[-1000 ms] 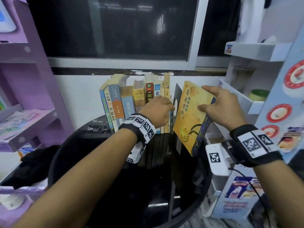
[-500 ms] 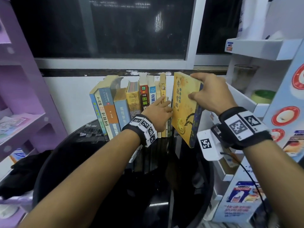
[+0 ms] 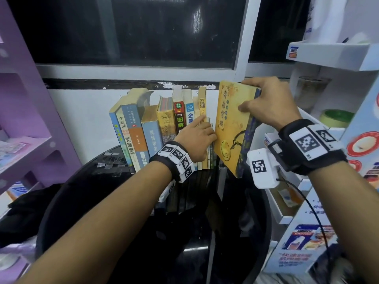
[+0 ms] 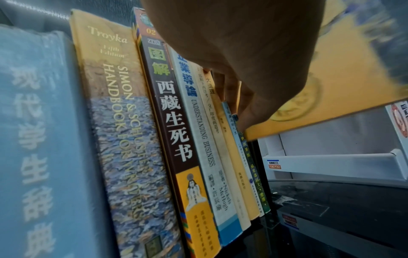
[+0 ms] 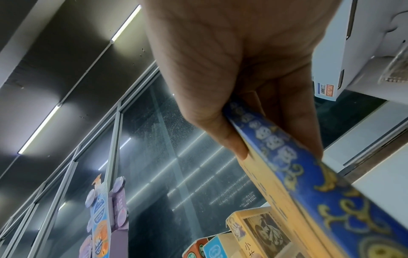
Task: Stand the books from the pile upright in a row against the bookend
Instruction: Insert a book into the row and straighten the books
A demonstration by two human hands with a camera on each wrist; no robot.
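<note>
A row of upright books [image 3: 164, 130] stands at the back of a round black glass table [image 3: 133, 232]; their spines fill the left wrist view [image 4: 167, 122]. My left hand [image 3: 196, 138] rests with straight fingers against the thin books at the row's right end [image 4: 232, 97]. My right hand [image 3: 266, 105] grips a large yellow book [image 3: 231, 128] by its top corner, thumb on the cover, and holds it almost upright just right of the row, its lower edge off the table. The blue patterned spine shows in the right wrist view [image 5: 309, 183]. I cannot see the bookend.
A purple shelf unit [image 3: 26, 144] stands to the left. A white display rack [image 3: 332, 56] with a green tape roll [image 3: 336, 117] stands close on the right. A white wall and dark window lie behind the row.
My right hand has tipped the yellow book from slanted to nearly upright and brought it left to the row. My left hand's fingers have straightened against the last thin books.
</note>
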